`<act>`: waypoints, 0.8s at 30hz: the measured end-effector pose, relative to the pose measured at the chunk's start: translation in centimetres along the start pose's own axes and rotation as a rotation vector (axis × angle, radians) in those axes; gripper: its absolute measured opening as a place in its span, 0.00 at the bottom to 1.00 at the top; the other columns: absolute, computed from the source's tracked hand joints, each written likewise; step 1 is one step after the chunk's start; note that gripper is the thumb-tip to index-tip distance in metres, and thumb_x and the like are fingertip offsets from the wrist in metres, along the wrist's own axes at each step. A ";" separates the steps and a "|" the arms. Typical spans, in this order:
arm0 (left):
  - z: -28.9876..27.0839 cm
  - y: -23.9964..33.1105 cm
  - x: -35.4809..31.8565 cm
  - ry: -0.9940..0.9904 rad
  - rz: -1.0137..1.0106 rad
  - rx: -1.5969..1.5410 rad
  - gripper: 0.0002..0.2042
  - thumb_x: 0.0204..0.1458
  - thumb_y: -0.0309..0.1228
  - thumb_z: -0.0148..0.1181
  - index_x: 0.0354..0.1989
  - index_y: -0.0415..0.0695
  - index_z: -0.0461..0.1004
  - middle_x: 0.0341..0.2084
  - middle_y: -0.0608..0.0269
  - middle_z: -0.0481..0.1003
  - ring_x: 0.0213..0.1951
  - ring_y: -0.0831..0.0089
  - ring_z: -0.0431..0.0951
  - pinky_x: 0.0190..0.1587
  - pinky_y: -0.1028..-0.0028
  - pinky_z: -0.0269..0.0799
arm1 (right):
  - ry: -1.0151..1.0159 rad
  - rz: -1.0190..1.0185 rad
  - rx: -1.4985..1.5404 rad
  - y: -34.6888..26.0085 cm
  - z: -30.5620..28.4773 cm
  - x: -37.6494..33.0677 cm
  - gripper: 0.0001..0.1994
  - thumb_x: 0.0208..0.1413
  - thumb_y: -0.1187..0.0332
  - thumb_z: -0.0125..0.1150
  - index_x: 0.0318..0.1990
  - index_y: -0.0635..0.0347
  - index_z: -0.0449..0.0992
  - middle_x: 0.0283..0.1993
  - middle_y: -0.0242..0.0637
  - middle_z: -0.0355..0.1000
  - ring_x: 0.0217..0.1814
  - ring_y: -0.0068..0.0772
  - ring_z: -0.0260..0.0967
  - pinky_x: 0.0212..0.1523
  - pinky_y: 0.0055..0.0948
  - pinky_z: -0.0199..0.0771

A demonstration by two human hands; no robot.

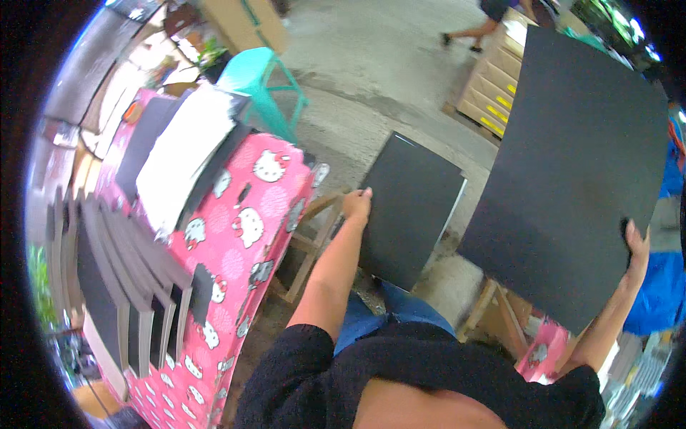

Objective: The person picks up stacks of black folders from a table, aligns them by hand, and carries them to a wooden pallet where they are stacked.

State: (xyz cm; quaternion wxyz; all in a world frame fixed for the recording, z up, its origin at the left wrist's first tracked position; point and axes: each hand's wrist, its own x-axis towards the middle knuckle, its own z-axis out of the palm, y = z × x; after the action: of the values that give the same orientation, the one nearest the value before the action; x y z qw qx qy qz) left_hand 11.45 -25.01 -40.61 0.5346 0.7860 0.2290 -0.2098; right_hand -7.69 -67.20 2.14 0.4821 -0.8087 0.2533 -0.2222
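My left hand [357, 205] is closed round the left edge of a black rectangular board [411, 204], which has a pale strip along its right side. This board is in front of my legs. My right hand [636, 247] grips the right edge of a much larger black sheet [572, 164], thumb on its face and fingers partly hidden at the edge. The large sheet lies to my right, over a pink-covered surface [544, 349] that shows only at its near end.
On my left, a table with a pink cat-print cover [250, 225] carries thick black-faced slabs [107, 286] and white sheets [182, 157]. Beyond it stands a turquoise stool [264, 86]. Stacked cartons [489, 89] are behind the large sheet; a person's legs [475, 36] show at the back.
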 end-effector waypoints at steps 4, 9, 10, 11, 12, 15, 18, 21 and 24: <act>-2.9 8.0 -5.3 -0.310 0.277 -0.033 0.42 0.46 0.62 0.48 0.58 0.35 0.57 0.55 0.45 0.61 0.56 0.54 0.62 0.56 0.60 0.58 | -0.138 0.082 0.215 3.2 5.1 -0.3 0.36 0.39 0.65 0.67 0.57 0.67 0.58 0.46 0.41 0.68 0.45 0.33 0.67 0.47 0.31 0.66; -17.2 14.8 -20.0 -0.739 0.465 -0.751 0.42 0.50 0.54 0.50 0.63 0.34 0.42 0.61 0.47 0.51 0.63 0.61 0.48 0.63 0.64 0.41 | -0.427 0.109 0.413 0.3 16.4 -1.3 0.37 0.37 0.66 0.68 0.57 0.69 0.58 0.47 0.43 0.68 0.46 0.36 0.67 0.49 0.31 0.66; -19.7 15.1 -23.5 -0.489 0.654 -0.547 0.43 0.49 0.52 0.55 0.63 0.33 0.42 0.60 0.45 0.51 0.63 0.60 0.49 0.63 0.64 0.41 | -0.509 0.114 0.451 -0.7 19.4 -2.2 0.37 0.37 0.66 0.68 0.57 0.69 0.58 0.47 0.43 0.67 0.46 0.36 0.67 0.50 0.31 0.65; -22.3 14.6 -26.1 -0.323 0.656 -0.564 0.43 0.48 0.47 0.58 0.62 0.33 0.43 0.59 0.46 0.53 0.62 0.60 0.50 0.63 0.66 0.43 | -0.592 0.120 0.485 -2.2 22.5 -3.5 0.38 0.36 0.66 0.68 0.57 0.70 0.58 0.47 0.43 0.67 0.46 0.37 0.67 0.50 0.32 0.65; -25.0 14.0 -28.5 -0.166 0.658 -0.582 0.42 0.46 0.43 0.61 0.62 0.32 0.44 0.59 0.46 0.54 0.61 0.61 0.51 0.62 0.69 0.44 | -0.674 0.122 0.517 -4.0 25.6 -5.1 0.38 0.36 0.66 0.68 0.57 0.70 0.58 0.48 0.44 0.67 0.46 0.37 0.67 0.50 0.32 0.65; -33.0 11.3 -33.3 0.222 0.556 -0.558 0.46 0.41 0.35 0.67 0.61 0.26 0.42 0.59 0.43 0.53 0.62 0.61 0.52 0.62 0.69 0.45 | -0.911 0.082 0.606 -11.3 34.1 -11.2 0.39 0.35 0.66 0.69 0.56 0.71 0.58 0.48 0.45 0.67 0.47 0.38 0.67 0.51 0.32 0.64; -41.1 6.6 -36.9 0.537 0.481 -0.636 0.47 0.38 0.35 0.68 0.61 0.27 0.43 0.54 0.43 0.61 0.52 0.61 0.66 0.55 0.67 0.60 | -1.085 -0.085 0.634 -20.2 41.8 -21.2 0.42 0.35 0.63 0.69 0.58 0.74 0.56 0.53 0.51 0.64 0.53 0.41 0.64 0.55 0.34 0.61; -48.3 5.2 -40.8 0.876 0.349 -0.576 0.46 0.38 0.36 0.69 0.59 0.26 0.46 0.50 0.38 0.64 0.49 0.58 0.69 0.51 0.69 0.64 | -1.165 -0.354 0.692 -25.7 50.4 -26.9 0.41 0.36 0.58 0.70 0.55 0.74 0.58 0.50 0.49 0.65 0.52 0.38 0.64 0.55 0.34 0.60; -56.9 1.4 -45.3 0.880 0.326 -0.486 0.35 0.40 0.37 0.67 0.52 0.27 0.60 0.38 0.45 0.72 0.36 0.63 0.76 0.38 0.71 0.71 | -1.671 -0.350 0.730 -31.8 53.9 -35.0 0.38 0.40 0.53 0.68 0.51 0.78 0.61 0.42 0.50 0.68 0.43 0.34 0.68 0.44 0.30 0.69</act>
State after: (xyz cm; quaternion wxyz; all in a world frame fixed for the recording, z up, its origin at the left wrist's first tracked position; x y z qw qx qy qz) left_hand -19.42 21.66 5.85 0.5803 0.6786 0.3487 0.2849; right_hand 3.97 3.56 2.93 0.6925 -0.5311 -0.3875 0.2971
